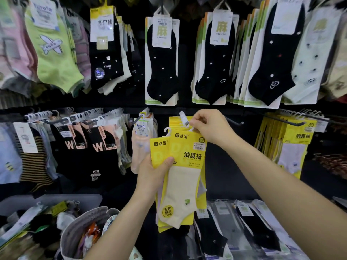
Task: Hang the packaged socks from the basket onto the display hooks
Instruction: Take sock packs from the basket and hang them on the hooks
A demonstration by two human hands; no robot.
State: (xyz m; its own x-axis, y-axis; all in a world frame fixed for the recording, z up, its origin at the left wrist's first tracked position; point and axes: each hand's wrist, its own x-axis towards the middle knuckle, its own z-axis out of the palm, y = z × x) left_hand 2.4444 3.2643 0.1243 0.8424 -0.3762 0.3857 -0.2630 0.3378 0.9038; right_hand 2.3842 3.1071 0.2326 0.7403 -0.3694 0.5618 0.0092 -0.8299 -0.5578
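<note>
Two yellow sock packs [185, 175] gripped in left hand [152, 173] | right hand [210, 126] pinches front pack's top at one hook [183, 118] | one grey basket [90, 212] lower left

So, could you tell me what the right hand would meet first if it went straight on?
Probably the white-tipped display hook, just up-left of the right hand, which pinches the top of the front yellow sock pack and points that way. Depth is hard to judge.

A shop: display hooks [232, 121] crowded with price-tagged packaged socks [162, 61] in rows
</note>
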